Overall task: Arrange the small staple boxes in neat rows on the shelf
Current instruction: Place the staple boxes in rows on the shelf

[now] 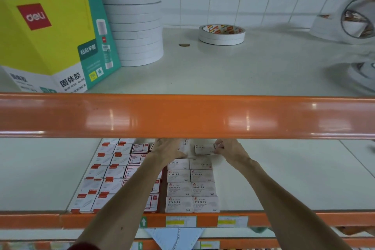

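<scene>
Hidden behind the glossy orange metal shelf beam [182, 115]: the fingertips of the left hand [167, 148], so no telling whether curled or straight; also the back of the white lower shelf board [40, 172]. Covered by the pinching fingers of the right hand [229, 149]: the right end of a small white cardboard staple box [203, 149]. Under the left forearm: part of the red-and-white paper boxes [138, 160]. Cut off by the left edge: the yellow and teal cardboard glue-stick carton [50, 32]. Blurred at the right edge: white tape rolls [349, 20]. Too small to identify: a flat brown disc [184, 45]. Unreadable: the pale paper price labels [181, 221].
</scene>
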Demonstrator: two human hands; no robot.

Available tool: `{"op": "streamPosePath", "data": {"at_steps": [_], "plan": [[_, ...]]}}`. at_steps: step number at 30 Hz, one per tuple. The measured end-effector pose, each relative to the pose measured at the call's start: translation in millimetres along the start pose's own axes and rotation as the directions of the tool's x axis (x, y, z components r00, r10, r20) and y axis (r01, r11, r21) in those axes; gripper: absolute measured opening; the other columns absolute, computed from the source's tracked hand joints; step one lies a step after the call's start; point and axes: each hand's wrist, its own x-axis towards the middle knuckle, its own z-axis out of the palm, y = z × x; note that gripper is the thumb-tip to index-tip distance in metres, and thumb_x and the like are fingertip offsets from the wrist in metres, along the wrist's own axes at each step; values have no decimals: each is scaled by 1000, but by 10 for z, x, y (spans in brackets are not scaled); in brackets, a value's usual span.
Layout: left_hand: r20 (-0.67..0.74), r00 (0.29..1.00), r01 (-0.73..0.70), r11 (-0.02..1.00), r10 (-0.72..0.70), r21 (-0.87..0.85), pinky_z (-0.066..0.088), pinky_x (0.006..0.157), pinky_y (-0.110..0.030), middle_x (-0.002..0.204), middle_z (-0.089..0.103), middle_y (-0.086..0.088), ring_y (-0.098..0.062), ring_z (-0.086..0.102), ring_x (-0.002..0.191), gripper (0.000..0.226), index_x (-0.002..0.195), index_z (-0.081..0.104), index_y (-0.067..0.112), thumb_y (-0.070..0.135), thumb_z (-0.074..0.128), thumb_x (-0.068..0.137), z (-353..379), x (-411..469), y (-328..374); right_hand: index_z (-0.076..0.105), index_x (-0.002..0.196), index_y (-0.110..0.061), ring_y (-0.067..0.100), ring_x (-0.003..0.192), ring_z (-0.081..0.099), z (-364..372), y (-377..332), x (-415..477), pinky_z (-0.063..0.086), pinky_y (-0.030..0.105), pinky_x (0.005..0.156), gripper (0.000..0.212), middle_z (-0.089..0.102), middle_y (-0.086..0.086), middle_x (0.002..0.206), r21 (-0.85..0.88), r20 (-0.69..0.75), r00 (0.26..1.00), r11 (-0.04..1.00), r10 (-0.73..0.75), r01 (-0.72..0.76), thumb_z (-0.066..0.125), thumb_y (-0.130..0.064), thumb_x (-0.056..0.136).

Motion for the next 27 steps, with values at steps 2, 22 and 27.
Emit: {"op": "streamPosePath", "data": {"at_steps": [2,22,27], "plan": [[29,999,-13,1000,12,11,33,113,-44,146,43,-10,-31,41,135,81,142,34,16,51,72,79,-16,21,46,65,86,-4,17,61,48,-3,5,10,33,25,54,14,57,5,72,9,27,1000,1000,7,-7,71,-17,84],[-18,999,33,998,-34,-59,25,114,-44,134,55,10,-16,43,129,48,126,58,37,40,73,81,85,122,390,70,104,-15,18,87,61,59,-30,19,44,25,66,20,70,8,102,313,-85,953,915,293,-253,67,-12,85],[-47,999,-2,997,-2,-80,28,108,-42,129,48,10,-15,34,128,38,124,60,35,31,69,87,122,102,367,72,101,-16,21,91,62,94,-46,22,48,28,74,21,70,7,100,328,-110,944,908,310,-260,65,-6,83]]}}
